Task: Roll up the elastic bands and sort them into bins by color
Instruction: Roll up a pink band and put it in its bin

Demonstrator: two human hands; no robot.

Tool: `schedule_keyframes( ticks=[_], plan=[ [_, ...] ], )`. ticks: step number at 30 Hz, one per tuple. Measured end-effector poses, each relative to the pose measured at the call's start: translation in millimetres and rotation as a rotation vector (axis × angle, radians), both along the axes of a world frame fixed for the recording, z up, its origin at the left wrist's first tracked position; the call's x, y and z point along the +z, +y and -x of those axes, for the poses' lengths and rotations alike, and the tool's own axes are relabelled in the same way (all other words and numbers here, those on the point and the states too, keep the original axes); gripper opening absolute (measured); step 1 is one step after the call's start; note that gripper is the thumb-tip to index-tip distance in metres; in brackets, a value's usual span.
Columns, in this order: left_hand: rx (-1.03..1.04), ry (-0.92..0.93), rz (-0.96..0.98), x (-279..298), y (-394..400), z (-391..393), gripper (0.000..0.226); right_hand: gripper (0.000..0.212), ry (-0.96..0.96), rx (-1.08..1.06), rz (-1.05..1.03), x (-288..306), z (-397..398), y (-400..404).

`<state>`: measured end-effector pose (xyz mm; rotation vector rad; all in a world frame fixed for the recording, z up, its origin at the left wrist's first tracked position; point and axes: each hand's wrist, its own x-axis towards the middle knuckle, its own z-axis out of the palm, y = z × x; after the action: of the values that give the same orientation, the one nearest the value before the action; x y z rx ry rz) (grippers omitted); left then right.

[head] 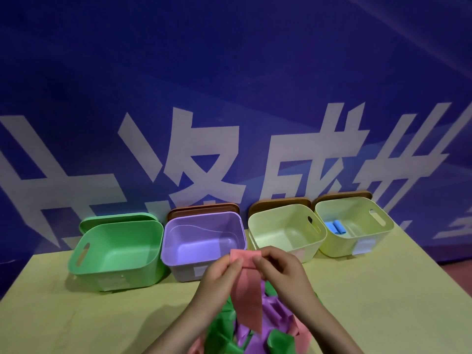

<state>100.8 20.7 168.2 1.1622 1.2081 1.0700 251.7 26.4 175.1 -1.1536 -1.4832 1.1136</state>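
Bottom centre of the frame: a loose pile of unrolled bands (258,325) in green, purple and pink lies on the yellow-green table (76,315), partly hidden behind the forearms. Just above it, lower centre, the left hand (219,274) and right hand (278,269) hold a pink band (246,290) up off the pile; thumbs and fingertips of both hands pinch its top edge, which looks folded over once, and the long tail hangs straight down toward the heap. Judged as the first turn of a roll, barely begun. Behind the hands, a row of four open bins runs across the middle of the frame. Left to right: green bin (115,251), no bands visible in it; purple bin (201,241), likewise nothing seen inside; pale yellow bin (286,228), the visible floor bare, though its near part is hidden behind the hands; second pale yellow bin (355,223) at the right, holding blue rolls (335,227), apparently two, lying side by side. So only blue appears sorted; pink, green and purple are all left to roll and bin, by the look of the heap most of the job. Each bin carries a pale label patch on its front wall; no writing legible on any. Lids stand behind the bins, one green, the others brown. Farthest back, filling the upper frame, a blue banner (229,72) with large white Chinese characters, cropped by the bins below; the character 成 reads clearly right of centre, the others I cannot read with confidence.
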Motion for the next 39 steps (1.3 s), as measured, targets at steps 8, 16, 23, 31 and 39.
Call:
schedule_keyframes(
  ticks=[8,16,23,31,39],
  plan=[
    [-0.029,0.109,-0.153,-1.5,13.2,0.2,0.052,0.025,-0.003,-0.041,-0.034,-6.8,2.9,12.0],
    [0.009,-0.081,0.017,3.4,16.1,-2.1,0.022,0.007,-0.006,-0.067,-0.089,0.9,-0.8,17.4],
    [0.047,-0.278,0.216,0.3,17.3,-4.3,0.055,0.029,-0.170,-0.056,-0.249,5.5,-1.9,17.2],
    [-0.001,-0.302,0.182,-1.1,15.5,-0.9,0.041,0.037,-0.230,0.121,-0.322,10.9,-8.5,12.4],
    [0.119,-0.146,0.094,-3.4,14.9,-0.4,0.025,0.026,0.062,0.020,0.068,9.3,-4.0,12.9]
  ],
)
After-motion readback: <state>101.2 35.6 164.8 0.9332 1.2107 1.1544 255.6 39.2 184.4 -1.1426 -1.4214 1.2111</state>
